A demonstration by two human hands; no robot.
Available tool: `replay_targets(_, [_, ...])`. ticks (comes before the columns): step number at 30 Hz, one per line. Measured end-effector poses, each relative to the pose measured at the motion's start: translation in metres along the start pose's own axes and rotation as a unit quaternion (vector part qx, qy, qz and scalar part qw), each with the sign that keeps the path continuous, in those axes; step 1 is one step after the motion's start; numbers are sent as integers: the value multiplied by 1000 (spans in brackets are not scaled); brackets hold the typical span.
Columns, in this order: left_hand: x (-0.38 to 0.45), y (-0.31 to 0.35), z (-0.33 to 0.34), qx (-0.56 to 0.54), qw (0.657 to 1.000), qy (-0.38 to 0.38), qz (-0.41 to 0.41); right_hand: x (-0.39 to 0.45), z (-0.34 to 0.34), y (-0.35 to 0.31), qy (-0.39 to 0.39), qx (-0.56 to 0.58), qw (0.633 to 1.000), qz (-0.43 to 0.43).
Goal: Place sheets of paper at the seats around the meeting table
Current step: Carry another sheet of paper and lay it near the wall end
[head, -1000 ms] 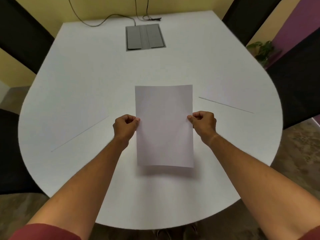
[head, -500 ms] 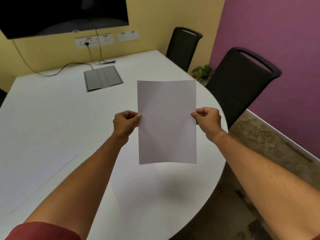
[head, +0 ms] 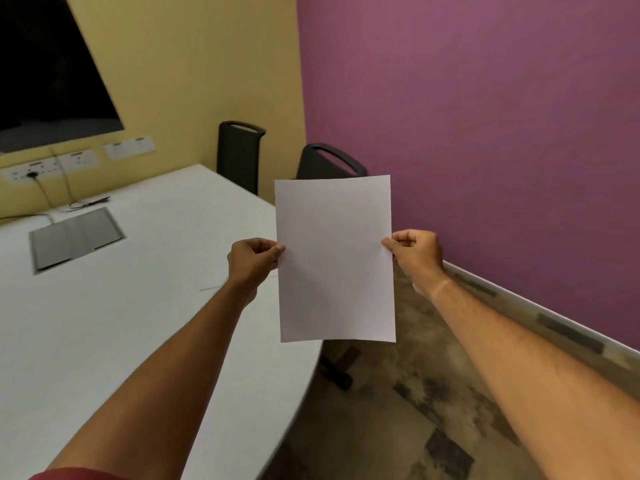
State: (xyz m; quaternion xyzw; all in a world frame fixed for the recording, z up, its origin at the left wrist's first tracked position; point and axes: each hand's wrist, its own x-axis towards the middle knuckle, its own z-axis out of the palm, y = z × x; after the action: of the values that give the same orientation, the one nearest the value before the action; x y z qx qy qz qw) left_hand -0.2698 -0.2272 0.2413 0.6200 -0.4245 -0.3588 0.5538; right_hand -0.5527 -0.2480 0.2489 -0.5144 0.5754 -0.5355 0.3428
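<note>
I hold a blank white sheet of paper upright in the air, past the right edge of the white meeting table. My left hand pinches its left edge and my right hand pinches its right edge. Two black chairs stand at the table's right side: one by the yellow wall, and a nearer one mostly hidden behind the sheet. The faint edge of a sheet lying flat on the table shows just left of my left wrist.
A grey cable box lid is set into the tabletop, with cables running to wall sockets. A dark screen hangs on the yellow wall. The purple wall and patterned floor lie to the right.
My view has swung right and up, from the table's centre to its right side and the purple wall. The sheet stays held in both hands and has lifted off the table area.
</note>
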Motion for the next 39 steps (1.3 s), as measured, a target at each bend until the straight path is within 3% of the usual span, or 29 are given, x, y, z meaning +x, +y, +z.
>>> replay_targets(7, [6,30,132,26,997,-71,34,56,-106,27,84,7,996,18])
replay_targets(16, [99,37,273,38,991,-112,68,184,-167,63,144,1,989,27])
replay_targets(29, [283,65,422,19,991,-124,48,404,-172,84,166,-7,985,45])
replay_targets(39, [431,55,518,-17,998,-56,2,614,-144,125,99,10,995,23])
